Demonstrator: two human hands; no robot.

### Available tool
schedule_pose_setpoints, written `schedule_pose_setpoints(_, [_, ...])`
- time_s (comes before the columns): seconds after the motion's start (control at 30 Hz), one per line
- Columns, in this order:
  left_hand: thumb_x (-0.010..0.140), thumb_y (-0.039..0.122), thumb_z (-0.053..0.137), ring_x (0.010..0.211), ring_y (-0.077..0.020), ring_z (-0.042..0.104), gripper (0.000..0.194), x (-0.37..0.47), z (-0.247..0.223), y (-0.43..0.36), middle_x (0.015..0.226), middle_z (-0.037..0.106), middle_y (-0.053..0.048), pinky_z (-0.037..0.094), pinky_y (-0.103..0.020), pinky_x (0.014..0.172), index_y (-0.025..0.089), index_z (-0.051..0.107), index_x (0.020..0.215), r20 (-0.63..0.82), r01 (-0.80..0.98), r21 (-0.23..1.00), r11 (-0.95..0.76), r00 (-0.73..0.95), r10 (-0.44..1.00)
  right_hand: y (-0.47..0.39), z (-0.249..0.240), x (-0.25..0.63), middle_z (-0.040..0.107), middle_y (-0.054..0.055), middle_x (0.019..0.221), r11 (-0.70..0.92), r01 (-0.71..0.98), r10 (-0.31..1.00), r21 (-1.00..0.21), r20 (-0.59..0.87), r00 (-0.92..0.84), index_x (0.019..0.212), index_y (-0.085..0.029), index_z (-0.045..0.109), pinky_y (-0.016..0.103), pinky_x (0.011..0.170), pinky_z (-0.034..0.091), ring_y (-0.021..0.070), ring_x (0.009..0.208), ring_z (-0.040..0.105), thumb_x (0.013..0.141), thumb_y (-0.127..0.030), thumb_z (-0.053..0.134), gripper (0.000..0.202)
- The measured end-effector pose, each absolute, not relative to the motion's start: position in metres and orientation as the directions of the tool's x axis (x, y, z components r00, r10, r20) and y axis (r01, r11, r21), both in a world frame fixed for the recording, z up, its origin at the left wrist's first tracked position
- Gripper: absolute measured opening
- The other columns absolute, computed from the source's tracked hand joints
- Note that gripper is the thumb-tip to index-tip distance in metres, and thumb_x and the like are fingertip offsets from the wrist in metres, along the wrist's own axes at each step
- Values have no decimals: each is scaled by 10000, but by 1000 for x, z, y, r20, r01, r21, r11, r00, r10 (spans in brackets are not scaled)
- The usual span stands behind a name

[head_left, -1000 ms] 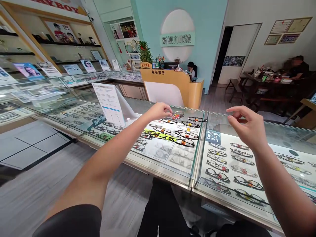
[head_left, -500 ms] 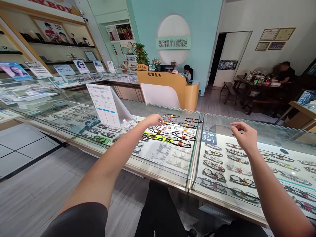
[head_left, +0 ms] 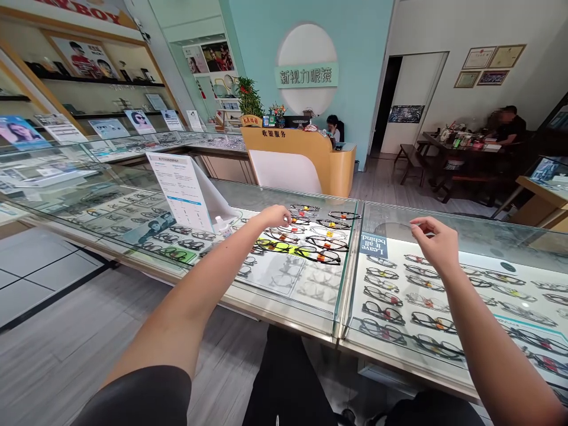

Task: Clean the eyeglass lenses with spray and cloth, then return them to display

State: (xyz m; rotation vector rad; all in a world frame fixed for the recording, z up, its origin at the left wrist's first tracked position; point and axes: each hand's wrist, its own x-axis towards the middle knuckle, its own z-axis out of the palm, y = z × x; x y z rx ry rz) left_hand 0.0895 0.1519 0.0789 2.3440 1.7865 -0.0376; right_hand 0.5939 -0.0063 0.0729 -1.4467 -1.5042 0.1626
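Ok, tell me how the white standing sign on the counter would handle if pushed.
The white standing sign might slide easily, since the glass counter under it looks smooth. It's probably light for its size, appearing to be thin folded sheet. It seems fairly stiff, standing straight without sagging, though a high push could tip it.

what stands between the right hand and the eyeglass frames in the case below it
The clear glass top lies between the right hand and the eyeglass frames; nothing else visible blocks the way.
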Motion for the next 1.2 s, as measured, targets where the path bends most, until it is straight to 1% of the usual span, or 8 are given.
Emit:
schedule_pose_setpoints(0.1, [763, 393, 805, 937, -221, 722, 332, 90, 80, 151, 1052, 839, -58, 474, -251, 757, 263, 889, 1057, -136, 960, 140, -241, 260, 956, -7, 73, 594, 700, 16, 729, 272, 681, 812, -680, 542, 216, 941, -237, 796, 354, 746, 514, 202, 694, 654, 898, -435, 679, 234])
schedule_pose_setpoints(0.33, [792, 334, 828, 953, -218, 734, 201, 83, 75, 152, 1052, 849, -52, 484, -254, 795, 266, 899, 968, -110, 963, 154, -222, 240, 964, -8, 73, 592, 696, 17, 733, 258, 698, 819, -668, 534, 209, 947, -244, 794, 361, 754, 515, 211, 709, 661, 908, -438, 675, 230])
schedule_pose_setpoints(0.63, [847, 344, 801, 986, -250, 747, 217, 82, 68, 146, 1053, 852, -66, 497, -276, 846, 273, 907, 1022, -75, 966, 127, -227, 237, 969, -9, 74, 589, 702, 5, 742, 253, 709, 817, -658, 538, 208, 942, -247, 792, 342, 739, 502, 190, 701, 661, 908, -424, 679, 213])
schedule_pose_setpoints(0.77, [830, 355, 795, 967, -245, 750, 246, 84, 76, 146, 1068, 850, -55, 501, -272, 830, 290, 904, 1040, -94, 966, 101, -240, 249, 964, -8, 72, 590, 704, -8, 736, 258, 709, 817, -657, 540, 204, 936, -253, 790, 332, 733, 500, 182, 697, 667, 907, -425, 680, 206])
schedule_pose_setpoints(0.87, [780, 273, 788, 971, -245, 746, 369, 88, 86, 150, 1083, 845, -40, 491, -268, 798, 311, 886, 1133, -110, 963, 75, -259, 266, 958, -6, 70, 593, 709, -12, 724, 253, 700, 820, -668, 532, 211, 938, -256, 792, 330, 727, 501, 190, 707, 686, 906, -416, 678, 199])
schedule_pose_setpoints(0.97, [809, 238, 729, 976, -248, 742, 463, 94, 92, 157, 1052, 843, -38, 488, -274, 793, 324, 848, 1248, -95, 967, 43, -253, 256, 962, -4, 70, 594, 706, -7, 700, 257, 686, 813, -681, 536, 227, 921, -249, 796, 331, 717, 496, 202, 710, 696, 905, -415, 672, 207])
schedule_pose_setpoints(1.07, [863, 280, 702, 1032, -270, 738, 407, 103, 90, 166, 1057, 843, -68, 501, -291, 851, 296, 848, 1242, -79, 973, -1, -232, 231, 970, -4, 73, 595, 689, -7, 686, 268, 680, 798, -683, 553, 241, 909, -238, 800, 334, 705, 485, 196, 677, 675, 906, -425, 665, 231])
schedule_pose_setpoints(1.2, [855, 289, 730, 1112, -295, 737, 334, 112, 82, 175, 1103, 840, -99, 514, -300, 913, 279, 876, 1155, -79, 974, -54, -222, 217, 973, -3, 75, 598, 689, -3, 703, 262, 660, 796, -704, 544, 264, 919, -228, 805, 339, 709, 477, 196, 666, 674, 905, -432, 658, 252])
